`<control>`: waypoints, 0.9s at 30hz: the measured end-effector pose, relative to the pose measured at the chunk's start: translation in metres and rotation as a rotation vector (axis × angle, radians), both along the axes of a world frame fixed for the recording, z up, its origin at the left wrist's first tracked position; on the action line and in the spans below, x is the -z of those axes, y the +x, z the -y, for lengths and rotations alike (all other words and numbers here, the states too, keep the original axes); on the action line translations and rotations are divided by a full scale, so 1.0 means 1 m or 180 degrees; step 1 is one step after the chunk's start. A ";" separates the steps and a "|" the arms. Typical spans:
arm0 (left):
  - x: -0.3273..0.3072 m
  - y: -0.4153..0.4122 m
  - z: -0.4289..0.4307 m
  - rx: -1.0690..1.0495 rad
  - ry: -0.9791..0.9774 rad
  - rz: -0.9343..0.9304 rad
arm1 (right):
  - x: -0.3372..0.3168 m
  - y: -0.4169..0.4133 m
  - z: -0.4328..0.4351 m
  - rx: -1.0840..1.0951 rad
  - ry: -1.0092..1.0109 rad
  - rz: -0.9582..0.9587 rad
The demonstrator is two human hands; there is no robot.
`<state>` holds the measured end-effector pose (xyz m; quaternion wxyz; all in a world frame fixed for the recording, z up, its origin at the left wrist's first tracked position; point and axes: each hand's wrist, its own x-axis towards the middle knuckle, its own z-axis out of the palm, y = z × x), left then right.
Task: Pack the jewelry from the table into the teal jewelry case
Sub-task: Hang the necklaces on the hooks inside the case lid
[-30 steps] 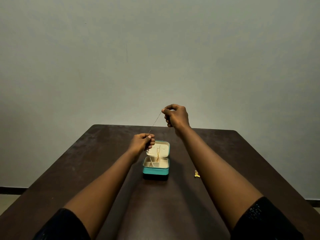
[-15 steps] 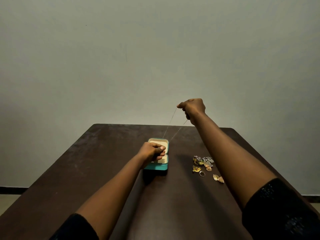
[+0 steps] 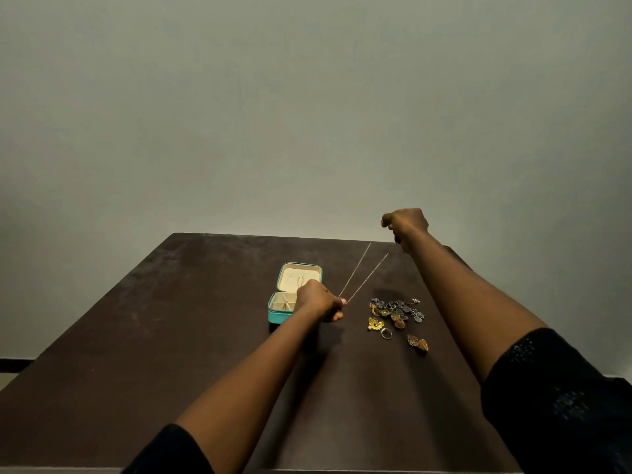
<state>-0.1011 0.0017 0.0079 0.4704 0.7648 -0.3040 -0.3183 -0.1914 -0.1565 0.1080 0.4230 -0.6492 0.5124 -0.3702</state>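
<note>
The teal jewelry case (image 3: 277, 316) lies open on the dark table (image 3: 171, 336), cream lining and dividers showing. My left hand (image 3: 319, 304) is closed just right of the case, pinching one end of a thin chain necklace (image 3: 364, 277). The chain runs as two taut strands up and right to my right hand (image 3: 405, 224), which is raised above the table's far edge and closed on the other end. A heap of loose jewelry (image 3: 396, 311) lies right of my left hand, with a gold piece (image 3: 375, 323), a ring (image 3: 386, 333) and leaf earrings (image 3: 418, 343) near it.
A plain grey wall (image 3: 307, 114) stands behind the table. The table's far edge runs just behind the case, and its left edge slopes down toward the floor at the lower left.
My right hand has swung right and away, stretching the chain out. My left hand has slid from over the case to its right side. The jewelry heap has come into sight.
</note>
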 end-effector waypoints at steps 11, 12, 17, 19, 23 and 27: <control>0.029 -0.023 0.018 0.0073 0.0830 0.0682 | 0.067 0.010 0.039 -0.0238 -0.0024 -0.0443; 0.031 -0.023 0.020 0.0050 0.0854 0.0653 | 0.071 0.013 0.042 -0.0321 -0.0048 -0.0546; 0.038 -0.020 0.032 0.0021 0.0914 0.0720 | 0.089 0.031 0.059 -0.0684 -0.0246 -0.1289; 0.037 -0.019 0.035 0.0043 0.0972 0.0796 | 0.096 0.036 0.064 -0.0706 -0.0432 -0.1488; 0.038 -0.013 0.041 0.0119 0.1221 0.0962 | 0.106 0.045 0.072 -0.0910 -0.0593 -0.1839; 0.037 -0.011 0.046 0.0216 0.1383 0.1036 | 0.118 0.052 0.074 -0.1220 -0.0775 -0.2100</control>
